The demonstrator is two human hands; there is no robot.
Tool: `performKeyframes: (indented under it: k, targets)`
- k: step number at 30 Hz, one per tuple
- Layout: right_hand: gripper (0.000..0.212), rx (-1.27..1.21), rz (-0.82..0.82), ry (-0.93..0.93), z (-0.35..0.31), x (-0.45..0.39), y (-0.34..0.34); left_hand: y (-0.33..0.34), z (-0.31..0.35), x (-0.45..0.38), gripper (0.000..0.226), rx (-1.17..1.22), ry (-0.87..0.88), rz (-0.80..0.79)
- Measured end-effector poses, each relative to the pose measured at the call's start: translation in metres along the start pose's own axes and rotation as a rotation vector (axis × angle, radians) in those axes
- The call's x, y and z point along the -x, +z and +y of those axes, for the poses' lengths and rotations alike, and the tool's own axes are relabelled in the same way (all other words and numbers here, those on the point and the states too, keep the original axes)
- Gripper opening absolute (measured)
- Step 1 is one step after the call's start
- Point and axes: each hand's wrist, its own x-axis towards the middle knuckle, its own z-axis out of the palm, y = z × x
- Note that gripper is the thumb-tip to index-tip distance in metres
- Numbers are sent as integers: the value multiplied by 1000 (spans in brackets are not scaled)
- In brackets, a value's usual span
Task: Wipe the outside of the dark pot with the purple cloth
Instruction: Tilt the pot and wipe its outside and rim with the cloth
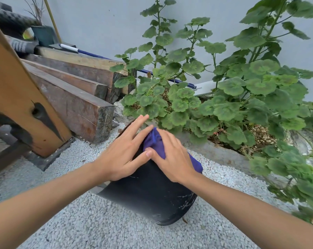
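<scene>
The dark pot point(148, 193) lies tipped on its side on the white gravel, its scratched wall facing up at the centre of the head view. My left hand point(123, 151) rests flat on the pot's upper wall with straight fingers spread toward the far end. My right hand point(172, 157) presses the bunched purple cloth point(156, 142) against the pot, fingers laid over it and the thumb beside my left thumb. A corner of the cloth sticks out from under my right hand at the right side. The pot's far end is hidden by both hands.
Leafy green plants point(224, 97) grow in a bed right behind the pot and along the right. Stacked wooden beams point(76, 97) and a slanted wooden board point(13, 97) stand at the left. White gravel point(80, 221) covers the ground. A grey wall point(101, 18) closes the back.
</scene>
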Motion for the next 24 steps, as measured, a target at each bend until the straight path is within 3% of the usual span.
performKeyframes:
  k: [6,12,18,21,24]
  targets:
    - [73,-82,-16,92,44,23,-5,10,11,-7,73,-166,-2,-7]
    - [28,-238,105,218,67,41,-13,16,21,-14,66,-186,-13,-29]
    - [36,-706,418,494,54,21,-53,17,27,-12,57,-66,-19,-5]
    - [32,-728,481,412,31,-1,-69,16,24,-8,55,26,-38,17]
    - [31,-659,383,261,-1,-19,-66,15,25,-5,55,97,-42,27]
